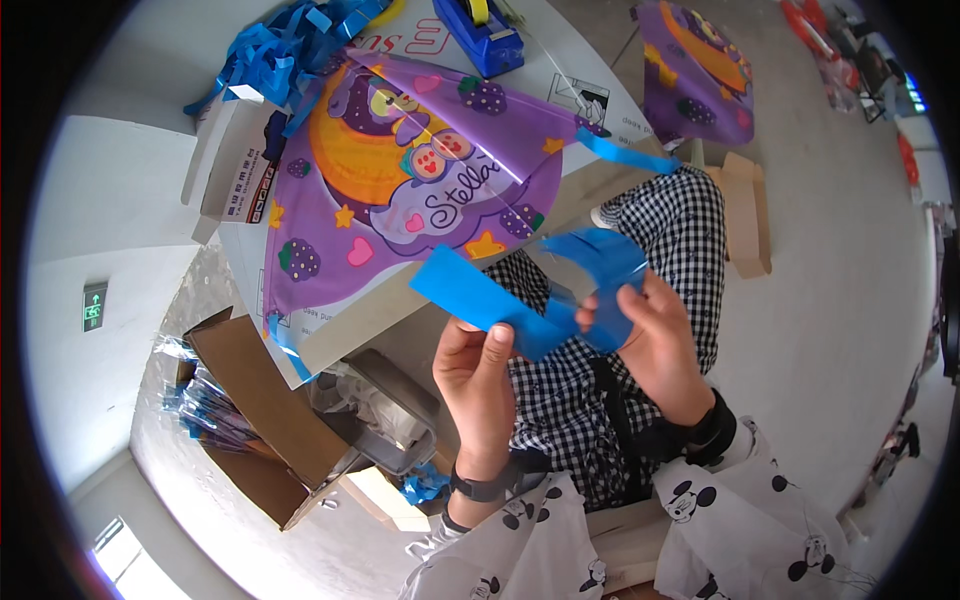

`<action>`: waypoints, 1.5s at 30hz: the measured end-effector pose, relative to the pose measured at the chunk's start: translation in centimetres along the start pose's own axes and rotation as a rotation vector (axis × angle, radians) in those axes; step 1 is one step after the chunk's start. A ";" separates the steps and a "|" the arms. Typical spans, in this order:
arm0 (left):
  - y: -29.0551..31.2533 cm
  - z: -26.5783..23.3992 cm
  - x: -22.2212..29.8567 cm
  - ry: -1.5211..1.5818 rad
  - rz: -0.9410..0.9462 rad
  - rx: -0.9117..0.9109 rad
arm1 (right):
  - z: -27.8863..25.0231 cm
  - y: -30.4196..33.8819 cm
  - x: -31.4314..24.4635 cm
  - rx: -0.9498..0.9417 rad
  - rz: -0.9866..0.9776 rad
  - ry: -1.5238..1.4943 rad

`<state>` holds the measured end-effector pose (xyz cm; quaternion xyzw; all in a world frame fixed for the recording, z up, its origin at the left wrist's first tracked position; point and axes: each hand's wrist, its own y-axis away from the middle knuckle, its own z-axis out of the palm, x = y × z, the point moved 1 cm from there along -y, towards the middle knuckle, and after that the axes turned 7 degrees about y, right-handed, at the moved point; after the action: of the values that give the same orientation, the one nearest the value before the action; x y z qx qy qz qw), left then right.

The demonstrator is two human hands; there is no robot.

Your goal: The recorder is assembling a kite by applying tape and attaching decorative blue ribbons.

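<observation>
Above my lap, my left hand (478, 385) pinches a wide blue ribbon (465, 290) between thumb and fingers, its free end sticking out to the upper left. My right hand (660, 345) grips the rest of the same ribbon, which curls in a loop between both hands; its fingertips are slightly blurred. Just beyond lies a purple kite (330, 235) with a cartoon moon, stars and berries, flat on the table. Short blue strips (625, 152) hang from its right and lower left corners.
A blue tape dispenser (482, 38) and a heap of blue ribbons (290, 55) sit on the white table (345, 335), beside a small carton (240, 165). Another purple kite (695, 75) is at the upper right. Below left stand an open cardboard box (265, 400) and a grey bin (400, 440).
</observation>
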<state>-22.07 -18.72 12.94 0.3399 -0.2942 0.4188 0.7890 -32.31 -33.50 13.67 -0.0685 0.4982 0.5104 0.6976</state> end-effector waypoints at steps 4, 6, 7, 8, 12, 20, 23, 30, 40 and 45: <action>-0.7 -1.3 0.5 -0.006 -0.001 0.068 | -4.0 -0.6 -1.0 -0.041 -0.038 -0.453; -1.2 -2.2 1.1 0.006 0.023 0.113 | -6.2 -1.0 -2.1 -0.057 -0.078 -0.548; -1.4 -2.7 1.4 -0.040 0.036 0.155 | -6.9 -1.0 -2.5 -0.150 -0.138 -0.645; -1.6 -3.2 1.7 -0.067 0.048 0.206 | -7.5 -0.8 -2.6 -0.091 -0.123 -0.641; -2.4 -4.8 2.9 -0.031 0.142 0.216 | -8.4 -0.1 -3.2 -0.108 -0.157 -0.724; 0.3 -2.1 1.9 -0.398 0.080 0.077 | -3.1 -0.2 -2.4 -0.227 -0.091 0.273; 1.3 -0.1 -0.1 -0.493 -0.069 -0.098 | -0.8 -0.6 -2.1 -0.174 0.016 0.393; 1.8 2.0 -1.3 -0.694 -0.024 -0.341 | 0.1 -0.5 -2.8 -0.073 0.153 0.528; 0.1 2.7 0.0 -0.483 -0.076 -0.354 | -0.3 0.8 -3.1 -0.144 -0.060 0.772; 0.2 3.0 -0.3 -0.354 -0.105 -0.265 | -0.2 0.8 -3.8 -0.147 0.067 0.718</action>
<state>-22.94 -21.14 14.55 0.3165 -0.4625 0.2684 0.7835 -32.97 -35.68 16.78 -0.2768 0.6751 0.5110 0.4544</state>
